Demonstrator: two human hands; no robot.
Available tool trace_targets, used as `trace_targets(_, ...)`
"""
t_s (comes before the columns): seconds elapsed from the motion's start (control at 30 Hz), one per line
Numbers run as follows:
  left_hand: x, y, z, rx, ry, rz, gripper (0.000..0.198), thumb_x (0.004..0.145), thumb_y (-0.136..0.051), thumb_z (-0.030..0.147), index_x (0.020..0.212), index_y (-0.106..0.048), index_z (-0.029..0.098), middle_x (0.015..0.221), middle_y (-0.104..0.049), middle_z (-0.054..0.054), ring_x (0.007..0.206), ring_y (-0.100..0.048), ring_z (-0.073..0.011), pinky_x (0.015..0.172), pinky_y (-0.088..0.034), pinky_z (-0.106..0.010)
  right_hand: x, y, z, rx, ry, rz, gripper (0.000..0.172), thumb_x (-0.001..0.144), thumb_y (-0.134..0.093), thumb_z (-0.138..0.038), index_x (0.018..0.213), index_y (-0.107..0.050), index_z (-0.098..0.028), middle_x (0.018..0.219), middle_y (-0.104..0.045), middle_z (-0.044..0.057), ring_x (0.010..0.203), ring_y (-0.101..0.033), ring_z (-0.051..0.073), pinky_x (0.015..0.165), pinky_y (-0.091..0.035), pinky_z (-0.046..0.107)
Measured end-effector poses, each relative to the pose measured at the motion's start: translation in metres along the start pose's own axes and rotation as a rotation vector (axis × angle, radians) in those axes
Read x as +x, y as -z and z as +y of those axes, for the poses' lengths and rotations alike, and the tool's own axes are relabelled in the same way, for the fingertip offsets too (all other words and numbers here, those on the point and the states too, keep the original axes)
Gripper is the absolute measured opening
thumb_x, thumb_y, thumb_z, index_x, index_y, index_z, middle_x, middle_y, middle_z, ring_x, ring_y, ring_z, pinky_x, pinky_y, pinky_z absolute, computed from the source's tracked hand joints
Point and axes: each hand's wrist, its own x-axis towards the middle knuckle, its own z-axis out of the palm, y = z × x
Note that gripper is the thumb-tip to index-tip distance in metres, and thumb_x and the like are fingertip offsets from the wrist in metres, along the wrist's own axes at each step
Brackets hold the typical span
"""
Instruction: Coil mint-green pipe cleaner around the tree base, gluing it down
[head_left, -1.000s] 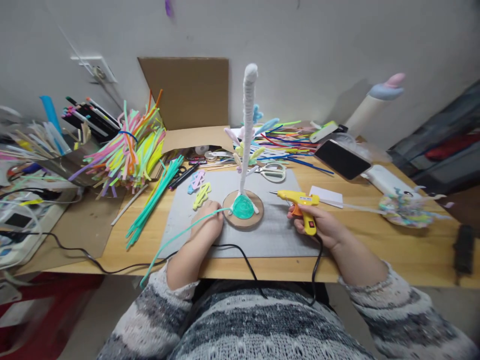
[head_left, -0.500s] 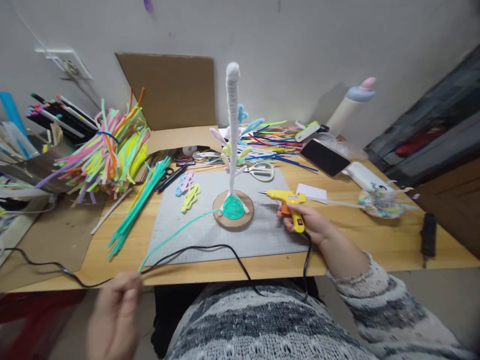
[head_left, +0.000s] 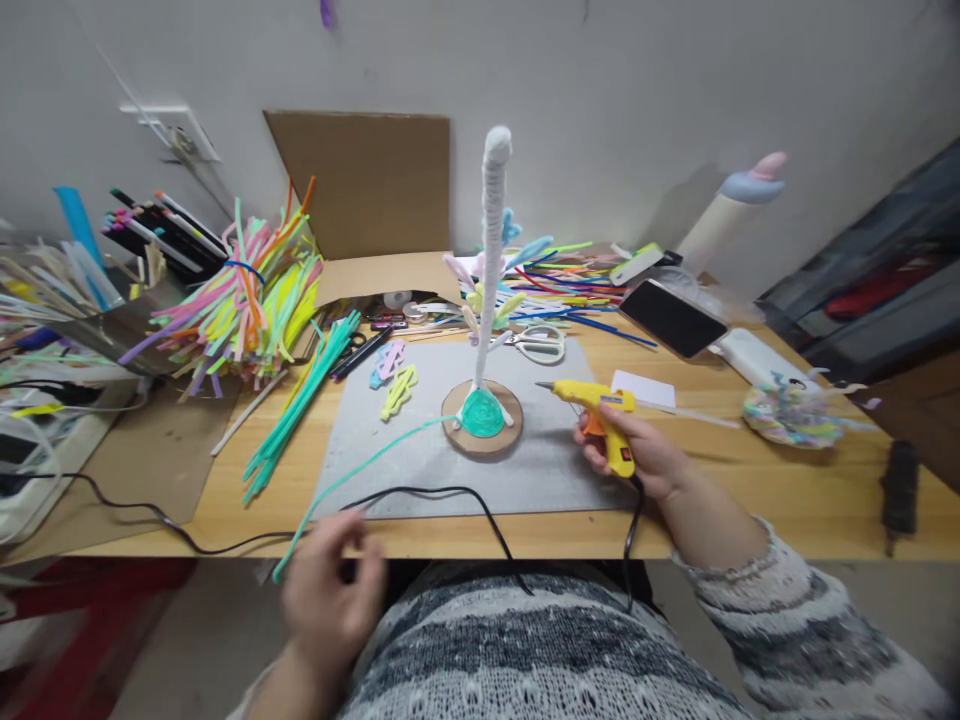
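Note:
My right hand [head_left: 646, 456] rests on the grey mat [head_left: 525, 470], closed round a yellow glue gun [head_left: 600, 408] whose nozzle points left toward a round cardboard base [head_left: 481, 420]. The base carries a teal coil and a tall white-wrapped stem [head_left: 493, 250] with small pastel loops. A long teal pipe cleaner [head_left: 367, 460] runs from the base to the desk's front edge. My left hand [head_left: 330, 590] is below that edge, near the pipe cleaner's loose end. It is smeared by motion, so its grip is unclear.
The glue gun's black cord [head_left: 420, 492] snakes across the mat's front. A bundle of teal pipe cleaners [head_left: 300, 400] and a multicoloured heap [head_left: 240, 300] lie left. Behind are a cardboard box [head_left: 367, 185], scissors [head_left: 536, 343] and a phone [head_left: 671, 317].
My left hand left the base, dropped off the desk's front-left edge, then came right toward the pipe cleaner's loose end. The right hand and glue gun stayed put.

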Motion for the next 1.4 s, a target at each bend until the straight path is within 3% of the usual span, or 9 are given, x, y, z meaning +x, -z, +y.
trace_targets(0.07,0.011,-0.035,0.023,-0.030,-0.255,-0.302,0.029,0.086,-0.055,0.016,0.114,-0.055,0.022,0.096,-0.065,-0.007,0.086,-0.063,-0.0194,0.075,-0.054,-0.032,-0.004,-0.007,-0.003,-0.038,0.013,-0.065,0.043,0.076,-0.060,-0.063,0.074,-0.059,-0.020,0.074,-0.064,0.004,0.045,-0.053,0.010,0.037,-0.038,0.022)
trace_targets(0.1,0.018,-0.050,0.032,-0.008,-0.306,-0.361,0.028,0.087,-0.053,0.016,0.114,-0.056,0.020,0.102,-0.066,-0.010,0.093,-0.063,-0.0213,0.079,-0.055,-0.034,-0.006,-0.012,-0.005,-0.085,0.028,-0.080,0.047,0.074,-0.061,-0.066,0.074,-0.060,-0.020,0.076,-0.065,0.005,0.048,-0.055,0.011,0.038,-0.039,0.022)
trace_targets(0.3,0.048,-0.093,0.051,0.254,-0.188,-0.529,0.048,0.085,-0.059,0.029,0.128,-0.050,0.011,0.128,-0.057,-0.019,0.118,-0.054,-0.0332,0.096,-0.050,-0.049,0.003,-0.039,-0.017,-0.535,0.061,-0.045,0.046,0.070,-0.066,-0.064,0.073,-0.063,-0.018,0.054,-0.058,0.001,0.044,-0.051,0.011,0.043,-0.040,0.024)
trace_targets(0.53,0.052,-0.101,0.044,0.332,-0.153,-0.545,0.058,0.085,-0.061,0.038,0.133,-0.046,0.010,0.138,-0.051,-0.020,0.126,-0.048,-0.0342,0.102,-0.044,-0.049,0.031,-0.048,-0.014,-0.810,0.177,-0.028,0.042,0.077,-0.060,-0.058,0.065,-0.059,-0.019,0.048,-0.054,-0.001,0.043,-0.049,0.012,0.044,-0.038,0.026)
trace_targets(0.73,0.050,-0.104,0.038,0.338,-0.186,-0.536,0.058,0.086,-0.059,0.038,0.134,-0.046,0.009,0.138,-0.051,-0.019,0.126,-0.047,-0.0330,0.103,-0.043,-0.046,0.040,-0.052,-0.007,-0.456,0.078,-0.056,0.046,0.071,-0.063,-0.064,0.071,-0.062,-0.018,0.051,-0.057,-0.001,0.041,-0.049,0.010,0.042,-0.038,0.025)
trace_targets(1.0,0.051,-0.107,0.045,0.380,-0.016,-0.596,0.064,0.086,-0.059,0.039,0.137,-0.044,0.004,0.123,-0.056,-0.020,0.111,-0.050,-0.0334,0.096,-0.045,-0.047,0.051,-0.043,0.007,-0.182,0.117,-0.006,0.039,0.071,-0.069,-0.057,0.076,-0.069,-0.019,0.059,-0.064,0.001,0.046,-0.052,0.011,0.042,-0.037,0.024)
trace_targets(1.13,0.051,-0.108,0.046,0.316,0.045,-0.638,0.066,0.087,-0.057,0.039,0.140,-0.040,0.003,0.123,-0.054,-0.020,0.112,-0.047,-0.0329,0.098,-0.043,-0.047,0.058,-0.040,0.011,-0.015,0.215,0.075,0.031,0.067,-0.074,-0.052,0.079,-0.072,-0.024,0.086,-0.073,0.004,0.076,-0.064,0.020,0.068,-0.051,0.033)
trace_targets(1.23,0.050,-0.108,0.045,0.269,0.080,-0.644,0.065,0.088,-0.056,0.038,0.142,-0.039,0.006,0.123,-0.053,-0.019,0.112,-0.047,-0.0320,0.098,-0.043,-0.048,0.062,-0.040,0.014,0.032,0.235,0.079,0.029,0.068,-0.074,-0.053,0.077,-0.073,-0.025,0.091,-0.074,0.003,0.093,-0.064,0.025,0.096,-0.044,0.042)
trace_targets(1.4,0.050,-0.109,0.043,0.226,0.104,-0.651,0.064,0.088,-0.055,0.037,0.143,-0.038,0.010,0.123,-0.053,-0.017,0.113,-0.047,-0.0317,0.098,-0.042,-0.049,0.063,-0.039,0.017,0.034,0.214,0.016,0.030,0.072,-0.072,-0.053,0.083,-0.073,-0.025,0.095,-0.073,0.005,0.101,-0.063,0.027,0.105,-0.036,0.047)
